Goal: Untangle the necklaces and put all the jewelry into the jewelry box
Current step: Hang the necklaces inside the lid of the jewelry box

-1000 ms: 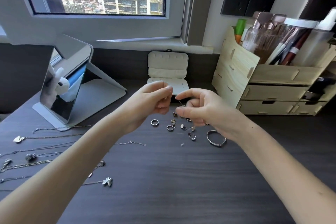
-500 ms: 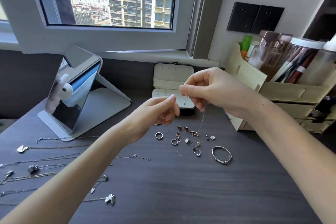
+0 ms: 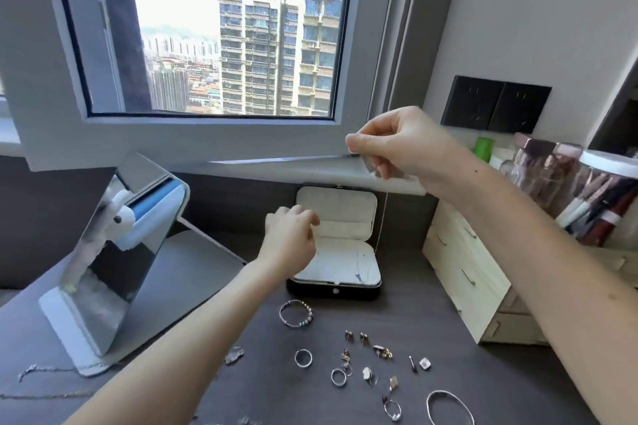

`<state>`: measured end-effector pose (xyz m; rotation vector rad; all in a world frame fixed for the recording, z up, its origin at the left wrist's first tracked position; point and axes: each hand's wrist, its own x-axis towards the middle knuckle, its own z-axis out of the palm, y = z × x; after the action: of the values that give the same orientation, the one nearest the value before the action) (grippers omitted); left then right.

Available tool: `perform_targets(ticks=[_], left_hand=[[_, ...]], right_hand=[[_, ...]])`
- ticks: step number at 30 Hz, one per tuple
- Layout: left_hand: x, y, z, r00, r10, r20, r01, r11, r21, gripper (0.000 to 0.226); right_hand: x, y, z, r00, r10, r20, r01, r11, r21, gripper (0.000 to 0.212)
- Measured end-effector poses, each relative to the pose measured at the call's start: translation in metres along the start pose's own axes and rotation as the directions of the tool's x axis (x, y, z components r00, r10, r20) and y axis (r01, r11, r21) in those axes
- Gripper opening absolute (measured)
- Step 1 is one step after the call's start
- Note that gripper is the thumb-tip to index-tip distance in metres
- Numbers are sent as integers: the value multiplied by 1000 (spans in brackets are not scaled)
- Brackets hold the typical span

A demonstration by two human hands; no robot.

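One thin necklace chain (image 3: 382, 217), pinched in my right hand (image 3: 397, 145), dangles over the right edge of the open jewelry box (image 3: 310, 290), left hand (image 3: 290, 235) curled by its lid, grip unclear; stowing step, so next I lower it in slowly.

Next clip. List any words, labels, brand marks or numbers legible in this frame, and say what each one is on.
No text in this frame can be read.
Clear plastic jar of pens and cosmetic tubes: pale bands that may be labels, too blurred to read.
Black jewelry box with cream lining: round snap on its front, any mark too small to read.
Black wall sockets: no markings visible.
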<state>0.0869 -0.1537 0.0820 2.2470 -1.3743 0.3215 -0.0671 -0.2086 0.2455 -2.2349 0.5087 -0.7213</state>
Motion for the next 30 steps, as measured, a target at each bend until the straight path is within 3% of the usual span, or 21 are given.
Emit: perform_targets(ticks=[3,7,9,13,18,30], left_hand=[[28,-3,22,995,94,-26,-86,971,224,37],[48,-12,48,975,212,-66,-180,927,328,10],[52,-18,62,967,244,-72,-206,916,344,20],[56,-20,74,956,268,-122,-216,920,326,28],[54,-22,80,937,273,-219,-219,946,239,18],[47,-19,88,931,231,-283,-213,973,91,17]], right_hand=[[33,11,-2,999,14,-50,-16,999,-36,19],[68,33,2,997,16,-79,-23,995,-94,17],[81,45,4,995,18,-96,-28,994,-105,17],[98,61,8,993,-1,-120,-11,995,-101,17],[112,69,9,987,-13,-161,5,999,-51,16],[120,92,25,992,-5,-123,-6,996,-91,18]])
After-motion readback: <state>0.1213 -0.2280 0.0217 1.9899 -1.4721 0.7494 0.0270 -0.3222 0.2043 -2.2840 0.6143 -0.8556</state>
